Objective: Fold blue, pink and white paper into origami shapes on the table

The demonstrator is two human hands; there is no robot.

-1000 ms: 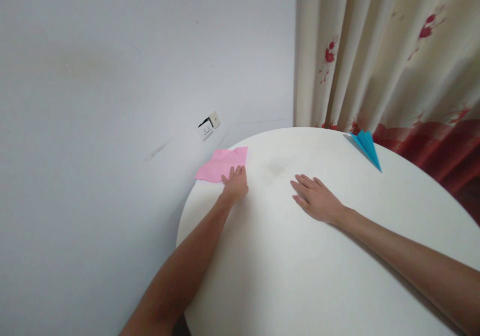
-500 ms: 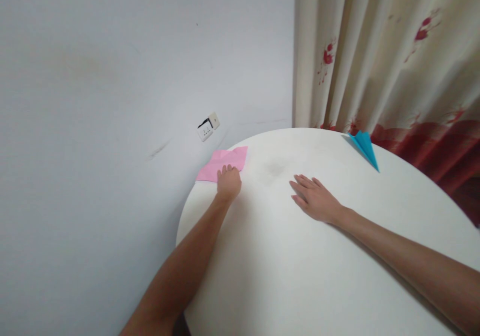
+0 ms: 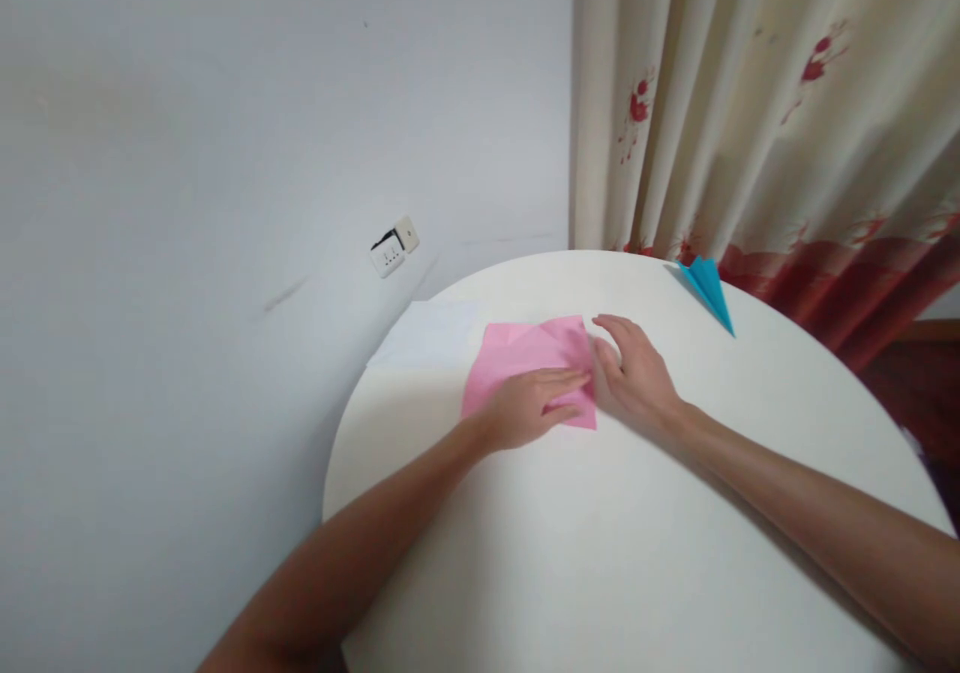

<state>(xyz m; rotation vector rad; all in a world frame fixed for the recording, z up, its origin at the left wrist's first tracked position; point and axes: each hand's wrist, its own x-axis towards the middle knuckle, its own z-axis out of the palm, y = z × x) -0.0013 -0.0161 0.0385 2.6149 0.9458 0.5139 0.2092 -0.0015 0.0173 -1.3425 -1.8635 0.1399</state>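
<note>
1. The left hand (image 3: 525, 408) is lying flat on the pink paper (image 3: 529, 358), fingers stretched out toward the right and pressing the sheet onto the white round table (image 3: 637, 553); it is not closing around anything.
2. The right hand (image 3: 637, 378) is resting open at the sheet's right edge, fingers spread and just touching or overlapping that edge; I cannot tell for sure whether the fingertips are pinching the paper, since the left hand's fingers are crossing in front of them.
3. The pink paper is sitting on the far middle part of the table, between the two hands, lying nearly flat. Faint crease lines seem to be showing near its top edge, though the view is too soft to count them.
4. Judging by that, the folding looks to be at an early stage: the sheet is placed and held down, while no firm fold or finished shape is showing in it yet.
5. A blue paper plane (image 3: 709, 291) is lying well apart at the far right rim of the table, already folded to a point.
6. A white sheet (image 3: 431, 338) is lying at the far left rim, just beside the pink one.
7. Behind the table, a flowered curtain (image 3: 750, 123) is hanging at the right and a wall socket (image 3: 394, 249) is sitting on the grey wall (image 3: 225, 203).
</note>
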